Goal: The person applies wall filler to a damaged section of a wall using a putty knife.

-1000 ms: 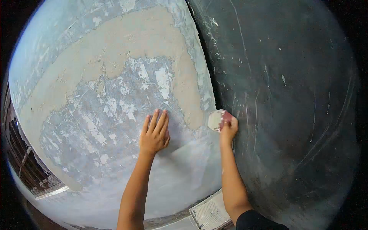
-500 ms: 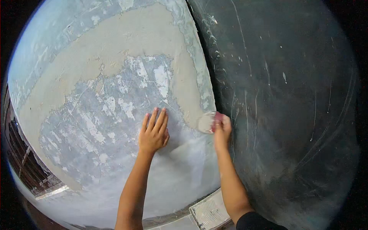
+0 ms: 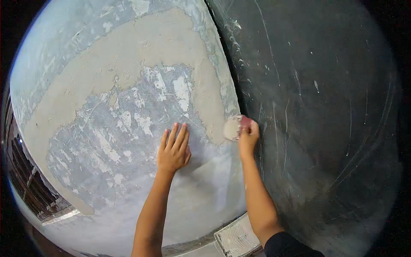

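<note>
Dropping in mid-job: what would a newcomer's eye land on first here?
A big tan patch of bare plaster, ringed by flaking blue-grey paint, fills the upper left of the wall. Below it the left hand lies flat on the wall. The right hand presses a sandpaper piece at the patch's right edge, beside the dark scratched surface on the right.

The right hand is a little higher and further left than a second ago. The sanding pad in its fingers now sits closer against the edge of the beige patch.
</note>
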`<state>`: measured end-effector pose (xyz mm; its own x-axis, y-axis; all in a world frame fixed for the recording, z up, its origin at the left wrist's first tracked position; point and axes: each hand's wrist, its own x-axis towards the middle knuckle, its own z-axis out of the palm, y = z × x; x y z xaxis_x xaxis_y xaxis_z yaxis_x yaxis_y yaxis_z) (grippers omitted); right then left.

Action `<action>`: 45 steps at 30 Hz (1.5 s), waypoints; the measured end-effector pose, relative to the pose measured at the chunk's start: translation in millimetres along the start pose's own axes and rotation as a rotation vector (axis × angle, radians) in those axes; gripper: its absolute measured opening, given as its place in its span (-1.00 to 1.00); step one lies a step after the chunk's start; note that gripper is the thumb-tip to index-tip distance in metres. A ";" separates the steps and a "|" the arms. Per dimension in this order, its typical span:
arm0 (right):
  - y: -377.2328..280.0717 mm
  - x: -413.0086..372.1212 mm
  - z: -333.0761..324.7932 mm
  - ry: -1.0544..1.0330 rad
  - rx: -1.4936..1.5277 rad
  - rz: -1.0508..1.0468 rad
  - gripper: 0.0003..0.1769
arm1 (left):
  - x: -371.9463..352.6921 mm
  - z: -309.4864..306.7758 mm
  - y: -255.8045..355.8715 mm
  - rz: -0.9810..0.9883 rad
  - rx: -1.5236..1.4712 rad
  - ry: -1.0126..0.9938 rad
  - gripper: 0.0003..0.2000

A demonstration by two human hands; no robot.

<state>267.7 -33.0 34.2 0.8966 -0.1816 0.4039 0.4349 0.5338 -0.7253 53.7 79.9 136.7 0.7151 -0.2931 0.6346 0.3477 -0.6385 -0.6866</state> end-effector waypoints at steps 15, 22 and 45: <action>-16.9 1.7 -10.0 0.014 0.042 -0.064 -0.71 | -1.4 2.8 0.0 0.003 -0.046 0.013 -0.46; -2.8 12.2 -19.9 0.060 0.079 0.045 -0.69 | 0.7 0.9 -0.4 -0.003 -0.035 0.007 -0.46; 11.7 3.3 -20.9 0.057 0.141 0.047 -0.70 | 0.7 4.4 0.1 0.007 -0.022 0.039 -0.47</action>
<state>277.5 -44.6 15.4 0.9209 -0.1977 0.3360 0.3794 0.6524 -0.6560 56.9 82.8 135.5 0.6927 -0.3249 0.6439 0.3291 -0.6520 -0.6831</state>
